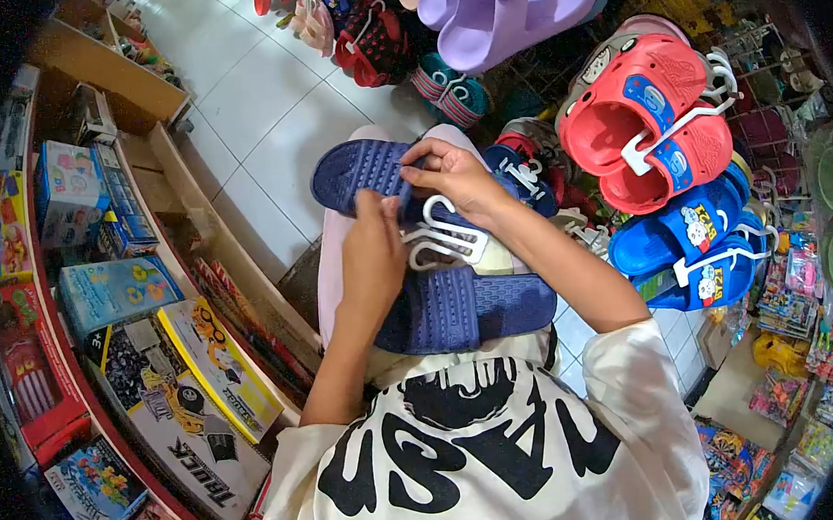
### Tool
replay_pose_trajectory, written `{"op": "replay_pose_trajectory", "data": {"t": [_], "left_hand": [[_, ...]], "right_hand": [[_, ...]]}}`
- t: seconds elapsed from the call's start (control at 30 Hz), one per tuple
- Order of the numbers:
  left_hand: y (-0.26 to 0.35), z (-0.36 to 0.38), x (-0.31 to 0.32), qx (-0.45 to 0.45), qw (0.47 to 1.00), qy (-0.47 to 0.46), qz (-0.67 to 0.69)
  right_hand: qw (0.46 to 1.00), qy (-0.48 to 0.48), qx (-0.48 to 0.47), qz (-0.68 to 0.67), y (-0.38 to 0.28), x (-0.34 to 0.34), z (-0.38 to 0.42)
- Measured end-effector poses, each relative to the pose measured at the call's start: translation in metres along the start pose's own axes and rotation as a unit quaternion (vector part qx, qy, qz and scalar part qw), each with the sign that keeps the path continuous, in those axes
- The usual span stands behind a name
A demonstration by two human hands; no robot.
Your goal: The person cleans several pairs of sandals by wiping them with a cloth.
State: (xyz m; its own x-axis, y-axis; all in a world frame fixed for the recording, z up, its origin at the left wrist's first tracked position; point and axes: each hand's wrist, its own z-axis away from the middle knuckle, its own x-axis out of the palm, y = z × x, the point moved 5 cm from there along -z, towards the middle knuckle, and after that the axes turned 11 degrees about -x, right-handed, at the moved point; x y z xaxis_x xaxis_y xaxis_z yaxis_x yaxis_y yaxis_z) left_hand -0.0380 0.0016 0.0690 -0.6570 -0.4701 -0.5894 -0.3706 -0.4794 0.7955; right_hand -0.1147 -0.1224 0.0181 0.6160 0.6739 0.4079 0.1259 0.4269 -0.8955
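A navy slide slipper (333, 177) with a studded strap lies sole up-front above my lap, its toe pointing left. My left hand (374, 239) is closed at the strap's near edge, thumb raised against it. On the strap's right edge, the fingers of my right hand (454, 175) are pinched. Below my right wrist is a white plastic shoe hanger (474, 246), apart from my fingertips. The matching navy slipper (516, 306) rests crosswise on my lap, close to my shirt. Part of the first slipper is hidden behind my hands.
Red clogs (611, 135), blue slippers (705, 245) and purple slides (506, 22) hang on racks ahead and right. On the left, a shelf holds toy boxes (175, 402). White floor tiles (261, 107) lie beyond my knees. Small packaged items (801, 368) hang at the right.
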Motion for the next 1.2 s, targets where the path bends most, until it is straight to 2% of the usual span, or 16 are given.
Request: {"op": "replay_pose_trajectory", "data": {"t": [0.1,0.2,0.27,0.37,0.47,0.5,0.53,0.6,0.63,0.73,0.77,0.87,0.97,1.0,1.07,1.2], "left_hand": [[0.015,0.004,-0.001,0.09,0.993,0.014,-0.069],[0.014,-0.011,-0.02,-0.042,0.992,-0.062,0.1],[0.017,-0.025,-0.025,-0.027,0.985,-0.054,0.164],[0.038,-0.04,-0.021,-0.047,0.958,-0.121,0.257],[0.053,-0.05,0.004,-0.067,0.894,-0.2,0.396],[0.052,-0.055,0.011,-0.062,0.891,-0.211,0.398],[0.057,-0.059,0.008,-0.003,0.927,-0.169,0.334],[0.067,-0.063,0.001,0.115,0.971,-0.08,0.194],[0.062,-0.066,-0.004,0.097,0.99,-0.05,0.086],[0.028,-0.07,0.0,0.221,0.947,0.139,-0.189],[0.003,-0.073,0.011,0.166,0.958,0.084,-0.218],[-0.005,-0.071,0.008,0.119,0.978,0.014,-0.17],[-0.005,-0.07,0.005,0.103,0.983,0.01,-0.154],[-0.004,-0.071,0.005,0.102,0.983,0.01,-0.15],[-0.004,-0.073,0.006,0.092,0.985,0.002,-0.146],[-0.002,-0.079,0.007,0.075,0.987,-0.04,-0.14]], "right_hand": [[0.945,-0.09,-0.081,0.304,-0.021,0.001,-0.007],[0.833,-0.081,-0.21,0.506,-0.075,0.009,0.012],[0.761,-0.088,-0.324,0.555,-0.114,0.035,0.044],[0.712,-0.07,-0.35,0.605,-0.115,0.053,0.06],[0.684,-0.033,-0.38,0.622,-0.11,0.039,0.044],[0.691,-0.041,-0.376,0.617,-0.108,0.031,0.037],[0.674,-0.026,-0.396,0.623,-0.104,0.022,0.028],[0.705,0.027,-0.416,0.573,-0.085,-0.007,0.005],[0.74,0.046,-0.378,0.555,-0.072,-0.026,-0.008],[0.814,0.082,-0.262,0.512,-0.033,-0.092,-0.048],[0.828,0.079,-0.22,0.51,-0.018,-0.115,-0.061],[0.832,0.082,-0.168,0.522,0.024,-0.174,-0.106],[0.9,0.165,-0.088,0.394,0.07,-0.221,-0.149],[0.853,0.151,-0.143,0.479,0.092,-0.248,-0.172],[0.786,0.176,-0.153,0.572,0.081,-0.238,-0.184],[0.77,0.182,-0.12,0.6,0.081,-0.236,-0.201]]}}
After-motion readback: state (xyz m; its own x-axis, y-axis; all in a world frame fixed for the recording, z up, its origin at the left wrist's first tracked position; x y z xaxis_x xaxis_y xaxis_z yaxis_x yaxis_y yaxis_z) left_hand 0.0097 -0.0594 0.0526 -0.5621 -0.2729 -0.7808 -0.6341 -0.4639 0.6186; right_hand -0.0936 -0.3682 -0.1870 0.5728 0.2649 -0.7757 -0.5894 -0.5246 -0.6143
